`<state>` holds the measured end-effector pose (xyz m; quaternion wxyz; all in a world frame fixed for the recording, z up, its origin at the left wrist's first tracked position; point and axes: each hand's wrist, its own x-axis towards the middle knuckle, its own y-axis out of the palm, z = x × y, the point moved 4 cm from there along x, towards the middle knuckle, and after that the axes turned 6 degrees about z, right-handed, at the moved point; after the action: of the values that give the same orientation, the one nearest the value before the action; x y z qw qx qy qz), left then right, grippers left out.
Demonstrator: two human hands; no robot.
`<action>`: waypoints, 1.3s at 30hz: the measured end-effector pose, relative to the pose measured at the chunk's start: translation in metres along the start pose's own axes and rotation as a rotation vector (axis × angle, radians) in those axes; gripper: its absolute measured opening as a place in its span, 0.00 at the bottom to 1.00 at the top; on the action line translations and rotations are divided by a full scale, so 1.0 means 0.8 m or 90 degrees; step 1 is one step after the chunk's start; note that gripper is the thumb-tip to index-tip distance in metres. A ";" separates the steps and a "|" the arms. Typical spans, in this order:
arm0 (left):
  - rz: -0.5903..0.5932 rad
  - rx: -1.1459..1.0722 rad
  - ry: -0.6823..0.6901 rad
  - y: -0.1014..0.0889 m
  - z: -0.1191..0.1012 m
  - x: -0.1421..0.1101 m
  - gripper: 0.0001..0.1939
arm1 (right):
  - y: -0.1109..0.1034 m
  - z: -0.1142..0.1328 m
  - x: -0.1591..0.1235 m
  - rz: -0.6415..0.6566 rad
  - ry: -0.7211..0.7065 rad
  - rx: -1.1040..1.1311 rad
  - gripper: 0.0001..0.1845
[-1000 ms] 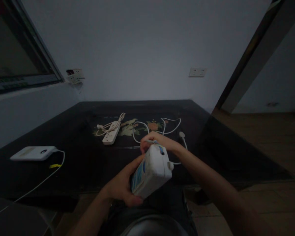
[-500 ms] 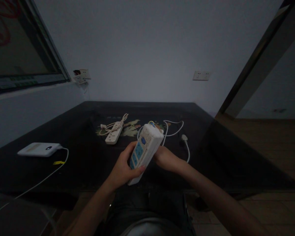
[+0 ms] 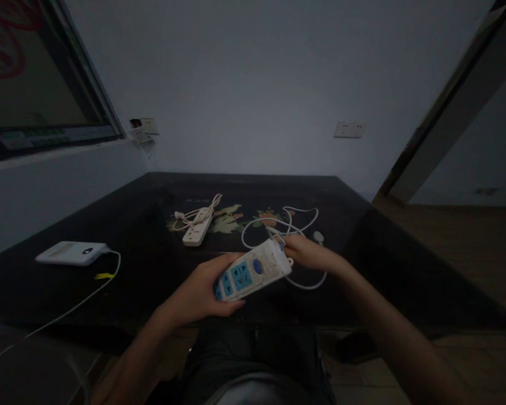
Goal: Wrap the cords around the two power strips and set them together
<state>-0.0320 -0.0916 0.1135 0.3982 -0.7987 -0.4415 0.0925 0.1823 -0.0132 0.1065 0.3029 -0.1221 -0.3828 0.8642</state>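
My left hand (image 3: 204, 287) is closed around the lower left end of a white power strip (image 3: 261, 281) with blue socket panels and a blue oval switch. The strip is held above the near part of the table, tilted with its scuffed far end up and to the right. Just behind that end, my right hand (image 3: 307, 251) is closed on the strip's white cable (image 3: 253, 223); its fingertips are partly hidden. Loops of this cable lie on the table behind, and its plug (image 3: 318, 237) rests beyond my right wrist.
A second white power strip (image 3: 197, 229), its cord bundled on top, lies on the black table (image 3: 152, 225). To the left sits a white power bank-like device (image 3: 71, 253) with a cable running off the near edge. Wall sockets (image 3: 349, 130) are at the back.
The power strip has swung from steeply raised to flatter, its sockets now facing me more. My right hand has come out from behind it, moving right and away, to the cable end.
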 end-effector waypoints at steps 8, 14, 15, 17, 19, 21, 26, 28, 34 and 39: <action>0.086 -0.029 -0.013 0.014 0.010 -0.008 0.33 | -0.051 -0.005 0.012 -0.048 0.037 0.088 0.18; 0.194 -0.106 0.000 0.043 0.012 0.000 0.32 | -0.032 0.047 0.035 -0.052 -0.048 -0.049 0.15; 0.211 -0.113 -0.002 0.045 0.012 0.001 0.32 | -0.026 0.056 0.038 -0.034 -0.059 -0.077 0.14; 0.245 -0.132 -0.004 0.046 0.012 0.002 0.32 | -0.013 0.070 0.043 0.020 -0.068 -0.131 0.13; 0.266 -0.147 0.004 0.045 0.011 0.003 0.33 | 0.002 0.076 0.047 0.079 -0.054 -0.180 0.13; 0.259 -0.141 0.017 0.043 0.010 0.003 0.34 | 0.017 0.077 0.050 0.135 -0.036 -0.215 0.13; 0.109 -0.070 0.043 0.032 0.011 -0.002 0.32 | 0.041 0.053 0.050 0.255 -0.005 -0.193 0.11; 0.034 -0.050 0.043 0.026 0.013 -0.006 0.33 | 0.041 0.040 0.045 0.226 0.001 -0.166 0.08; -0.107 -0.035 -0.006 0.013 0.016 -0.009 0.31 | 0.037 0.025 0.022 0.069 0.074 -0.195 0.16; -0.198 -0.028 -0.051 0.005 0.024 -0.003 0.35 | 0.043 0.039 0.009 0.072 0.142 -0.307 0.17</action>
<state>-0.0406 -0.0841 0.0969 0.3724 -0.7248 -0.5773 0.0522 0.1478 -0.0448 0.1027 0.2564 -0.3067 -0.5345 0.7447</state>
